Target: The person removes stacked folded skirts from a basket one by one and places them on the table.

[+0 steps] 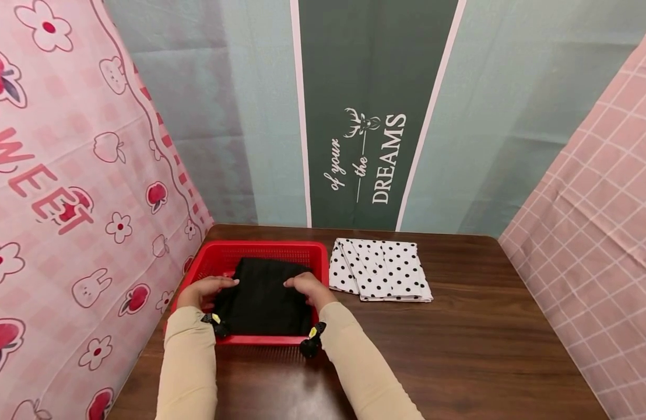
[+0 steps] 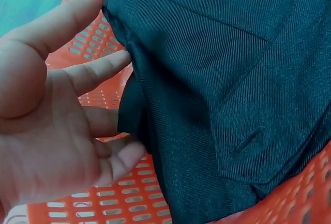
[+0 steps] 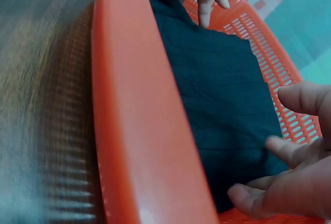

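A folded black garment [image 1: 267, 297] with fine ribbing and a stitched flap lies inside a red plastic basket [image 1: 270, 339]. At its left side is my left hand [image 1: 204, 291], fingers spread and fingertips [image 2: 121, 58] right at the cloth's edge; one fingertip is hidden behind a loose fold. My right hand [image 1: 308, 286] is at the opposite side, thumb apart from the fingers. In the right wrist view its fingertips [image 3: 276, 144] rest along the garment's edge, near the basket wall. Neither hand curls round the cloth.
A folded white cloth with black polka dots [image 1: 381, 271] lies on the brown wooden table [image 1: 459, 338], just right of the basket. Printed pink curtains [image 1: 66, 192] flank the table's left side, a pink checked one [image 1: 601, 204] its right. A grey-green printed curtain [image 1: 375, 70] hangs behind.
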Available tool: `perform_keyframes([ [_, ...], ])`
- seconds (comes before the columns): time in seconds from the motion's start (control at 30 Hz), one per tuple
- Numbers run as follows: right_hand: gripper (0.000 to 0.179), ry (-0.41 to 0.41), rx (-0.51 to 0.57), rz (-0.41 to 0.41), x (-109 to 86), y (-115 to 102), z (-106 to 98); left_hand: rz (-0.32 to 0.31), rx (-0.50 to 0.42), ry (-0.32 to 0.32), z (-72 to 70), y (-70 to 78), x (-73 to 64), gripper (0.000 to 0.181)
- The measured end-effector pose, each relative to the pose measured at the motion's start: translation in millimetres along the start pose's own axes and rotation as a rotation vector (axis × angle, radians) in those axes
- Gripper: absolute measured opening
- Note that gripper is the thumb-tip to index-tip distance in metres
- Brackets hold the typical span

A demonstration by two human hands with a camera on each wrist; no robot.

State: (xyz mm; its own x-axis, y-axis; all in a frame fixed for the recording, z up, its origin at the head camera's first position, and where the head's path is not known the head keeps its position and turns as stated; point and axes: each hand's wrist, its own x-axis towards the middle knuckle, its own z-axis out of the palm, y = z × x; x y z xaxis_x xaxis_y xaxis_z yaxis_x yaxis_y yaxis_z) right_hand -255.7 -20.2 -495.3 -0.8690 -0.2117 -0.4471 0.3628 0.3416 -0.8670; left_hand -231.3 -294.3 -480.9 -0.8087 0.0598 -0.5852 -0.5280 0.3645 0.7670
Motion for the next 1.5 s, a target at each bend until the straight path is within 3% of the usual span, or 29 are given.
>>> perform_keyframes([
  [0.17, 0.057, -0.024, 0.018, -0.010, -6.2, -1.5, 3.6, 0.023, -0.020, -0.063, -2.5, 0.7, 2.3, 0.076],
  [0.3, 0.053, -0.020, -0.018, -0.071, -8.4, -3.3, 9.4, 0.004, -0.077, -0.072, -5.0, 0.6, 0.8, 0.079],
  [0.43, 0.047, -0.015, -0.081, -0.110, -8.1, -3.5, 10.9, -0.004, -0.148, -0.099, -4.9, -1.1, -0.7, 0.071],
  [0.57, 0.047, -0.042, -0.069, -0.087, -7.0, -1.7, 7.8, 0.038, -0.118, -0.121, -7.1, -2.4, -0.9, 0.063],
  [0.7, 0.045, -0.118, 0.010, -0.057, -6.5, 0.0, 5.7, 0.057, -0.074, -0.092, -11.4, -3.7, -2.1, 0.066],
  [1.03, 0.033, -0.247, 0.072, -0.066, -5.9, 4.5, 11.5, 0.144, -0.090, -0.091, -21.0, -10.9, -4.9, 0.064],
  [1.3, 0.028, -0.302, 0.112, -0.101, -6.7, 5.2, 14.2, 0.085, -0.103, -0.118, -26.2, -13.2, -13.4, 0.068],
  [1.5, 0.038, -0.308, 0.194, -0.083, -3.8, 3.8, 13.0, 0.127, -0.069, -0.152, -23.5, -12.3, -11.0, 0.065],
])
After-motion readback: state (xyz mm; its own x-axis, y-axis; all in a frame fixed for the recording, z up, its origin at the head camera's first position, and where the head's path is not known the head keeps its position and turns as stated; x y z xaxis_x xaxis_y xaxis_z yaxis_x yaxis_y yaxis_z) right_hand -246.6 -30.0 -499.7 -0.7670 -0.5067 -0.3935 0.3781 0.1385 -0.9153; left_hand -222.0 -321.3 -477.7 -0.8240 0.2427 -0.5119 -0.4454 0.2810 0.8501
